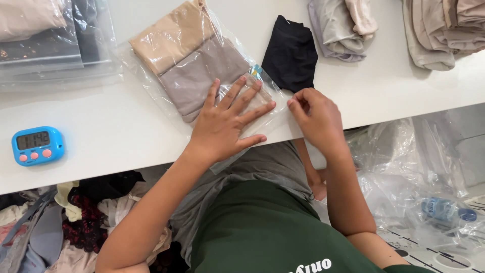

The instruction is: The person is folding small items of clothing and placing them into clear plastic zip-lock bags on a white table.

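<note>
A clear plastic zip bag [202,76] holding folded beige and taupe garments lies on the white table [111,126] near its front edge. It is pressed flat under the left hand [225,126], fingers spread open. The bag's open end is pinched by the right hand [316,119], fingers closed. Sealing seems in hand; steady pressure along the strip would be needed

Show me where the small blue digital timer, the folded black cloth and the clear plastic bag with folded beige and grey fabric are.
small blue digital timer [37,145], head view, middle of its face.
folded black cloth [290,53], head view, its centre.
clear plastic bag with folded beige and grey fabric [151,93], head view, bare left edge.
</note>
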